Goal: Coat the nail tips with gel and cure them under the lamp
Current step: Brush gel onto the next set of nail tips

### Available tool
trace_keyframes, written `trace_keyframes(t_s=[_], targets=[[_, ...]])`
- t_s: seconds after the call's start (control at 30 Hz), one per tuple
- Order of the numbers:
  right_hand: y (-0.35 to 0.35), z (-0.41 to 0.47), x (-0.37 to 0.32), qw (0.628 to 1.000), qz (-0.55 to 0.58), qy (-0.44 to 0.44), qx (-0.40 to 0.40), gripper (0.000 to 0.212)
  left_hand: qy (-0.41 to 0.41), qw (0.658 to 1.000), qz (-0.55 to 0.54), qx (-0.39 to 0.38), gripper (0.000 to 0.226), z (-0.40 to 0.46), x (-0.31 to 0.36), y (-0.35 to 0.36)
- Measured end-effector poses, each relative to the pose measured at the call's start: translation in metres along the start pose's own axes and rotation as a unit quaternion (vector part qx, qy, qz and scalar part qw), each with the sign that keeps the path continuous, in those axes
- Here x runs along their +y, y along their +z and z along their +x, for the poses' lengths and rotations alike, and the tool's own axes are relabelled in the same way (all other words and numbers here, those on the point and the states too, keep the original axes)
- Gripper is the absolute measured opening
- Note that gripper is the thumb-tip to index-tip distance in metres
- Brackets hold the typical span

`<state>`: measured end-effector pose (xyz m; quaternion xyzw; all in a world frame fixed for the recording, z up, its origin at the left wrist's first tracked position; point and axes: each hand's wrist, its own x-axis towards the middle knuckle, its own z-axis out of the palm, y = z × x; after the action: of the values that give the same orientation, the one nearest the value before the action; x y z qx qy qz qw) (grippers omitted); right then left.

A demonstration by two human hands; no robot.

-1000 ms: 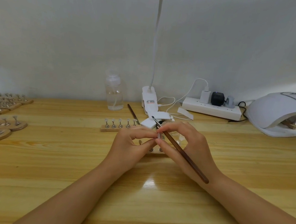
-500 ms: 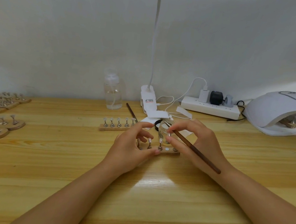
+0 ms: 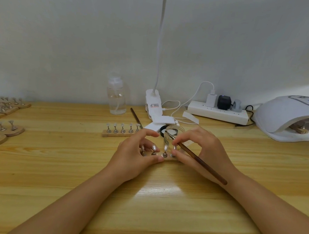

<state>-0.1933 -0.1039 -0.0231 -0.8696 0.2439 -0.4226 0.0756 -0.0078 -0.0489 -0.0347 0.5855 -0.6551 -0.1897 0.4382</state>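
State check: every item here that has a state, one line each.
left hand: steadying wooden strip
right hand: gripping brush
gel jar: open, black lid beside it
curing lamp: display lit, a holder inside
power strip: three plugs in
clear bottle: capped, upright

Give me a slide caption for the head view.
Right hand holds brush while left hand steadies nail-tip strip.

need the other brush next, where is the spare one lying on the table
In the head view the spare brush lies left of centre toward the back of the table, between the clear bottle and the white clip lamp base.
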Motion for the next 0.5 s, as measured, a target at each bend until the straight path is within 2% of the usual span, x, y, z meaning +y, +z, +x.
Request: trace_keyframes(t_s=[0.17,0.37,0.5], targets=[[0.000,-0.001,0.000,1.000,-0.010,-0.007,-0.009,0.021,-0.001,1.000,0.004,-0.001,0.047,0.000,0.001,0.000],[-0.011,0.001,0.002,1.000,-0.009,0.004,0.023,0.031,-0.010,1.000,0.002,0.000,0.047,0.000,0.001,-0.002],[-0.015,0.000,0.005,0.999,-0.027,-0.019,-0.013,0.031,-0.010,1.000,-0.002,-0.002,0.047,0.000,0.000,-0.003]])
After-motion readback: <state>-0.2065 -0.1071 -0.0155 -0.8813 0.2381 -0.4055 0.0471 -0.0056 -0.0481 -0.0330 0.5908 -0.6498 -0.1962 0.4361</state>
